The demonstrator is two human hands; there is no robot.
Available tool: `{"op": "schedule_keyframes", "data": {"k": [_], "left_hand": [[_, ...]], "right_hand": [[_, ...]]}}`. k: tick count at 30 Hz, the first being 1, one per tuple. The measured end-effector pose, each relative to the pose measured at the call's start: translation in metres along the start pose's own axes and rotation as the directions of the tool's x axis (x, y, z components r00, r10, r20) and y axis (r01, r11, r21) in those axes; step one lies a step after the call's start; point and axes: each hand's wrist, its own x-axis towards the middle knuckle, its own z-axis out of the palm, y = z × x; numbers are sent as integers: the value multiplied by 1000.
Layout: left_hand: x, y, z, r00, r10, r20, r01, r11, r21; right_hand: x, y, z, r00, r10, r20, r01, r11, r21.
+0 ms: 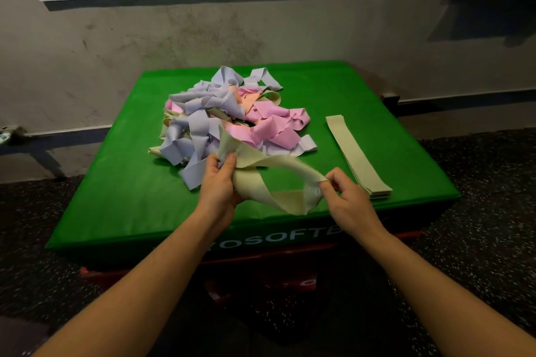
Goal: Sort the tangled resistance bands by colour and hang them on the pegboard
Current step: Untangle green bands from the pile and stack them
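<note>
While both hands stretch a pale yellow band (278,165) at frame centre, the left hand (219,182) grips one end. The right hand (345,197) pinches the other. Behind lies a tangled pile (232,116) on a green mat (116,182).

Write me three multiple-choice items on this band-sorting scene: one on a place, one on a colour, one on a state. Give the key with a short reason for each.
1. Where does the flat stack of bands lie?
A. On the green box, right of the tangled pile
B. On the floor
C. On top of the pile

2. What colour is the band held in both hands?
A. Pink
B. Lavender
C. Pale yellow-green

3. What is the state of the held band?
A. Folded flat on the stack
B. Twisted and stretched between the hands
C. Hanging on a peg

Key:
1 A: the flat stack rests on the green box, apart from the tangled pile on its right side.
2 C: the held band matches the stack's pale yellow-green.
3 B: the left hand grips one end and the right hand pinches the other, with a twist between.
</note>
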Motion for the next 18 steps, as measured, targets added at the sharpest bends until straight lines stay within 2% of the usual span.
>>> {"op": "schedule_keyframes", "data": {"k": [2, 5, 8, 11, 13, 15, 18], "left_hand": [[1, -1, -1, 1000, -11, 3, 11, 1000, 19], [1, -2, -2, 999, -31, 6, 31, 999, 23], [3, 0, -4, 998, -59, 6, 59, 998, -31], [7, 2, -7, 997, -77, -17, 76, 994, -82], [7, 3, -8, 996, -89, -29, 86, 990, -108], [7, 4, -9, 993, -107, -42, 100, 986, -131], [7, 2, -11, 991, -122, -50, 116, 987, -109]], "right_hand": [[1, 3, -2, 999, -38, -23, 39, 998, 54], [2, 8, 0, 991, -133, 32, 129, 987, 93], [1, 8, -2, 972, -86, 217, 48, 984, 172], [-5, 5, -9, 872, -45, 488, -100, 959, 267], [-7, 3, -10, 824, -67, 563, -123, 948, 294], [-7, 5, -7, 832, -63, 551, -115, 952, 282], [-2, 6, 0, 929, -20, 370, -36, 989, 144]]}}
